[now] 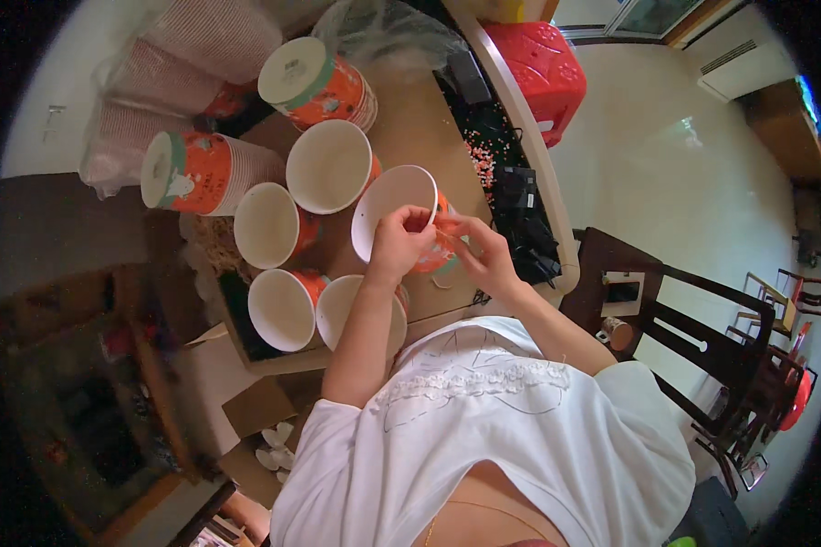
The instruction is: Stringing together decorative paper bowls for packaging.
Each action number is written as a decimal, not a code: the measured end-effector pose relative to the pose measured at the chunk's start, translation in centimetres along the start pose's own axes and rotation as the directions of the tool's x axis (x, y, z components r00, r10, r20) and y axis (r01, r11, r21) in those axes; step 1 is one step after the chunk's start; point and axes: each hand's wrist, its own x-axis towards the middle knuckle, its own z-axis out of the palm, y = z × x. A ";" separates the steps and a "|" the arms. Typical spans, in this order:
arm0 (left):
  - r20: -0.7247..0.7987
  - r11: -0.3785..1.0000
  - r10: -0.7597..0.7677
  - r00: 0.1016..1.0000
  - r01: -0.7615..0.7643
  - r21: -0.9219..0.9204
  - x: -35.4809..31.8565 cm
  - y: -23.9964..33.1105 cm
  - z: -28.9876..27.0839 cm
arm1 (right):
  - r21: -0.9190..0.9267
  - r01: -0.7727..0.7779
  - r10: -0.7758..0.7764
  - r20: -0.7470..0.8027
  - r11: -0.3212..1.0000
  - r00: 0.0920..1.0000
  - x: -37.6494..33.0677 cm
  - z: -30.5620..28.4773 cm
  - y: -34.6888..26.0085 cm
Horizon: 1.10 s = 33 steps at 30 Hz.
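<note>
In my left hand [400, 242] is the near rim of a large paper cup [390, 196], white inside and orange outside, tilted with its mouth toward me. My right hand [485, 260] is at the cup's outer side, thumb and fingers drawn together in a pinch; what lies between the fingertips is too small to make out. More such cups stand around it with their white insides showing: one behind [330, 164], one to the left [266, 226], and two nearer me, of which my left forearm partly covers one [351, 314].
Nested stacks of orange cups [337, 96] lie farther back, beside plastic-wrapped stacks [155, 77]. Small pink and white bits [483, 164] and black devices [518, 190] line the table's right edge [511, 82]. Beyond are a red stool [543, 73] and a dark chair [693, 314].
</note>
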 end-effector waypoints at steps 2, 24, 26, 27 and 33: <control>-0.027 1.000 0.022 0.999 -0.022 0.011 -0.1 0.5 0.0 | -0.053 -0.018 0.022 0.065 0.998 0.998 -0.1 0.0 0.2; -0.064 0.863 0.443 0.894 -0.406 0.301 0.3 0.3 1.1 | 0.119 -0.232 0.235 -0.017 0.965 0.972 2.0 -0.5 0.5; -0.055 0.801 0.495 0.867 -0.431 0.415 0.4 0.3 1.4 | 0.083 -0.250 0.252 -0.014 0.965 0.968 2.1 -0.4 0.4; -0.036 0.726 0.543 0.839 -0.447 0.523 0.4 0.3 1.4 | 0.059 -0.234 0.236 -0.024 0.971 0.972 2.1 -0.3 0.4; -0.049 0.775 0.511 0.858 -0.435 0.458 0.3 0.5 1.7 | 0.047 -0.235 0.238 -0.065 0.971 0.969 2.4 -0.2 0.7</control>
